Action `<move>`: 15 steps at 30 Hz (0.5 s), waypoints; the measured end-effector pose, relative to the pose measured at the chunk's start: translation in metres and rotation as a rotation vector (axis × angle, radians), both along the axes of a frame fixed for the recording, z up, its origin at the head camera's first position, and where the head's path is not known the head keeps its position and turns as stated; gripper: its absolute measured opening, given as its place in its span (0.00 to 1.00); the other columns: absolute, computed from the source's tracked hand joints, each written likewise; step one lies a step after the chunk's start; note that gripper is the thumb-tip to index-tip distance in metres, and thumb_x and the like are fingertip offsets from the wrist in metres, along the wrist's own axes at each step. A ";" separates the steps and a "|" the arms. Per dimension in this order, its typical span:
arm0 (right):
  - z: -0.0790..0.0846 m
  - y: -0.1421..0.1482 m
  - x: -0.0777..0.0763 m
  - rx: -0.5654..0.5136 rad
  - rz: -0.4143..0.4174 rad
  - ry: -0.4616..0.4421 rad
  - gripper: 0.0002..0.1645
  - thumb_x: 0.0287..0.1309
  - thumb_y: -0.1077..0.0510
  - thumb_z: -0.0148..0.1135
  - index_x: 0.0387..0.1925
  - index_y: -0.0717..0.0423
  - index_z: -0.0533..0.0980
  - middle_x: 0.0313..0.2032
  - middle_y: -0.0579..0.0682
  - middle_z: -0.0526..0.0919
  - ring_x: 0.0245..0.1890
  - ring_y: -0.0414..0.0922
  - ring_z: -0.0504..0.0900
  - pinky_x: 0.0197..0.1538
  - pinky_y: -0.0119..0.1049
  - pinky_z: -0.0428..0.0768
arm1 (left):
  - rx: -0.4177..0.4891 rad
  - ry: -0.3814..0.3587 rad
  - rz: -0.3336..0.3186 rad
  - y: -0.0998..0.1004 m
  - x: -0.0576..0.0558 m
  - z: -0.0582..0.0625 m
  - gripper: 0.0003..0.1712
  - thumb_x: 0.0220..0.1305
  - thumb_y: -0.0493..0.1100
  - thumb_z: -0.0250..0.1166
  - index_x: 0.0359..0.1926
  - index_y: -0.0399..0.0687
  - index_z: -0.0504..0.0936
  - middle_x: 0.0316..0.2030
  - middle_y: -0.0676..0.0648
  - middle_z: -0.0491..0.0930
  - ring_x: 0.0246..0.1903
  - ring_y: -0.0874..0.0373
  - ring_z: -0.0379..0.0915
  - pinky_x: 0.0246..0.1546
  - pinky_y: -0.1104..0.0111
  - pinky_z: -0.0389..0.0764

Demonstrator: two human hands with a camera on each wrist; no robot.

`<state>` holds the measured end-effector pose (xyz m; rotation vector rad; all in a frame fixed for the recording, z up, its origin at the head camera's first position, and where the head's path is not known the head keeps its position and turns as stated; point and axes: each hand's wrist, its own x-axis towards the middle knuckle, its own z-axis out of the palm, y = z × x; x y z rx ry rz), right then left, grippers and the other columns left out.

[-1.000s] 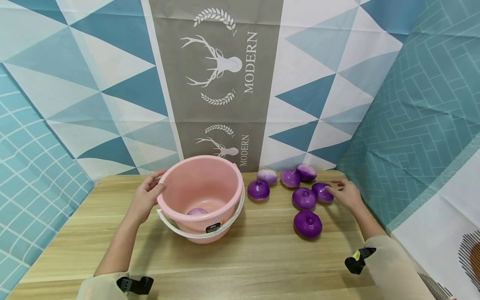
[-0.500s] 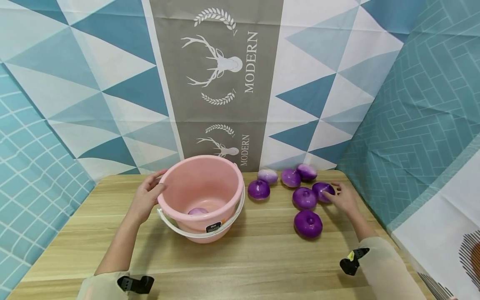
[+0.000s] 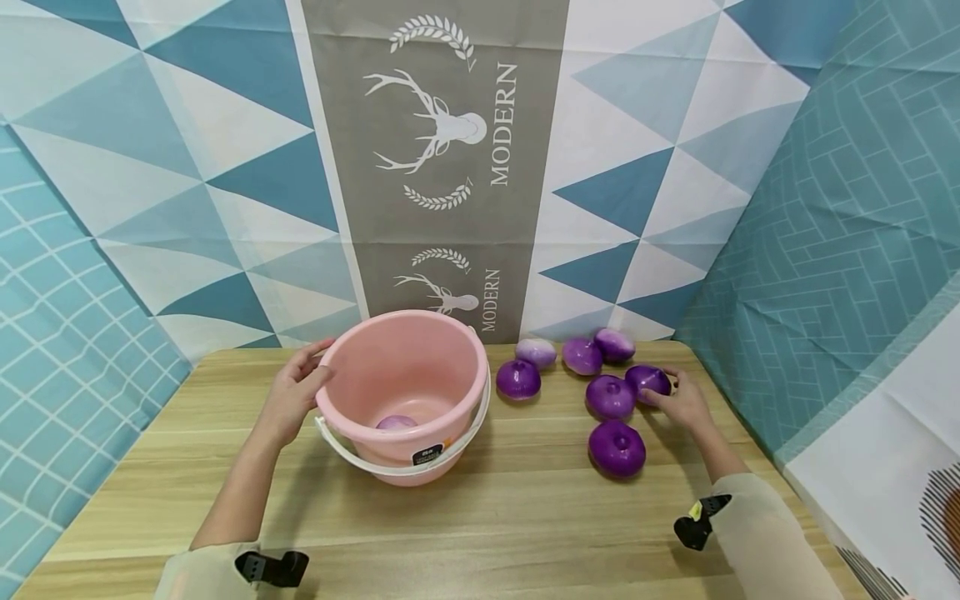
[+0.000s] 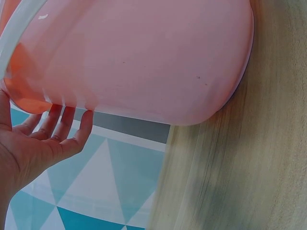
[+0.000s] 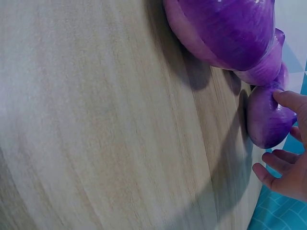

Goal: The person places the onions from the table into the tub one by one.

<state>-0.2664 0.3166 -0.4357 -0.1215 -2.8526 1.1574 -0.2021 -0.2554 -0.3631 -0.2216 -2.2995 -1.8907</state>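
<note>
A pink bucket (image 3: 405, 375) with a white handle stands on the table, one pale purple onion (image 3: 396, 422) lying inside. My left hand (image 3: 292, 392) grips its left rim, the thumb at the edge and the fingers against the outer wall (image 4: 134, 57). On the right, my right hand (image 3: 686, 400) pinches a glossy purple onion (image 3: 647, 382) at the end of a loose cluster. In the right wrist view its thumb presses on this onion (image 5: 268, 120), with the lower fingers spread below. Beside it sit another purple onion (image 3: 609, 397) and a darker onion (image 3: 617, 449).
Between bucket and cluster are a pale onion (image 3: 536, 353) and a dark onion (image 3: 517, 380). Two more, a purple onion (image 3: 582, 357) and a two-tone onion (image 3: 614, 344), sit near the back edge. A patterned cloth wall (image 3: 442, 167) rises behind the wooden table (image 3: 480, 533).
My right hand has moved in from the right, closing its thumb and fingers about the rightmost onion, which now looks slightly tilted. The left hand and bucket have stayed put.
</note>
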 end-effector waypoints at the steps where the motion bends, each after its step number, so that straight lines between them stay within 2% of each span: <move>1: 0.000 0.000 0.000 0.001 0.001 0.002 0.47 0.57 0.50 0.61 0.65 0.75 0.52 0.59 0.78 0.59 0.58 0.70 0.62 0.59 0.61 0.65 | -0.001 0.001 0.000 0.000 0.000 0.000 0.29 0.68 0.41 0.52 0.66 0.36 0.59 0.43 0.62 0.74 0.39 0.71 0.75 0.34 0.75 0.81; 15: -0.004 -0.003 -0.004 0.013 0.013 0.004 0.50 0.56 0.49 0.62 0.66 0.75 0.50 0.61 0.79 0.56 0.60 0.71 0.60 0.63 0.60 0.63 | -0.012 -0.006 0.005 0.000 0.001 0.000 0.28 0.68 0.41 0.52 0.66 0.36 0.59 0.43 0.62 0.73 0.39 0.71 0.75 0.34 0.75 0.81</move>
